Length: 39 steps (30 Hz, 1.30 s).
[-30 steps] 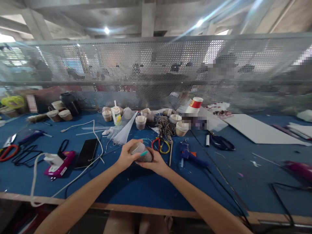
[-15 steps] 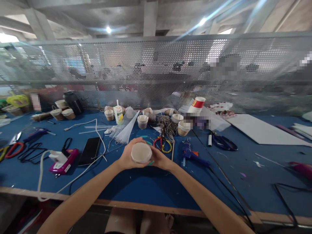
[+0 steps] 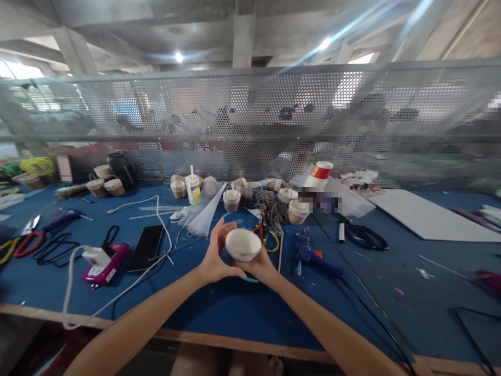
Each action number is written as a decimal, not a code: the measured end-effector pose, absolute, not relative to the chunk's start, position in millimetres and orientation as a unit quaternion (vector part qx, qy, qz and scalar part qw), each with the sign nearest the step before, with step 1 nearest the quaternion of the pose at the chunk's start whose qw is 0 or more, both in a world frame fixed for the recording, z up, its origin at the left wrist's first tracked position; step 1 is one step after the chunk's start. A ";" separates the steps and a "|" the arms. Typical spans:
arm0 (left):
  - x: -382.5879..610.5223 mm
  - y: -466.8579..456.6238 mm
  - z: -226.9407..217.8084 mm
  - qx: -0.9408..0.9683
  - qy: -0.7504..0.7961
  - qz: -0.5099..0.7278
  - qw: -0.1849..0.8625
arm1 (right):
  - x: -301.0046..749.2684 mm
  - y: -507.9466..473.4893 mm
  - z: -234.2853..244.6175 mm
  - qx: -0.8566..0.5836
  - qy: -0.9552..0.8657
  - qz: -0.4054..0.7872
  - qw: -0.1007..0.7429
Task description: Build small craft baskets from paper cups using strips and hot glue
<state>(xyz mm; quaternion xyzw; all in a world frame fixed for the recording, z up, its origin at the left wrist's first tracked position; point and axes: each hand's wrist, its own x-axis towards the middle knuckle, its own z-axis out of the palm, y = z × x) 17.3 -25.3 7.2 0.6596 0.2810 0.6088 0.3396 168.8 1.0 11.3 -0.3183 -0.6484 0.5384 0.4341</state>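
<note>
A white paper cup (image 3: 243, 245), its open mouth tilted toward me, is held above the front middle of the blue table. My right hand (image 3: 263, 267) supports it from below and the right, with most fingers hidden behind it. My left hand (image 3: 214, 258) is at the cup's left side, thumb and fingers spread wide apart; whether a fingertip touches the rim I cannot tell. Teal strips (image 3: 250, 280) show partly under the hands. Just behind the cup lie red-and-yellow-handled pliers (image 3: 270, 237), partly covered.
To the right are a blue glue gun (image 3: 309, 253) and dark-handled scissors (image 3: 366, 235). A phone (image 3: 145, 248) and a purple power strip (image 3: 105, 265) with a white cable lie left. Small cups (image 3: 231, 200), a twine heap (image 3: 270, 209) and a drink carton (image 3: 193, 189) stand behind.
The cup has turned from its flat, pale end facing up to its open mouth showing. My left hand has loosened from around it and spread its fingers. The view shifted slightly.
</note>
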 end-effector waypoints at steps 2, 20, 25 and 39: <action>20.6 -20.4 0.8 0.663 0.273 0.591 0.370 | 168.1 2.2 11.5 -0.321 -0.585 0.593 0.452; -3.0 2.7 6.3 0.530 0.423 0.687 0.260 | 195.8 12.3 41.9 -0.256 -0.426 0.740 0.452; -12.1 6.7 7.6 0.497 0.404 0.718 0.273 | 206.3 15.7 45.5 -0.201 -0.375 0.761 0.490; 3.2 21.3 -21.8 0.605 0.405 0.574 0.375 | 198.6 8.2 57.7 -0.144 -0.337 0.798 0.479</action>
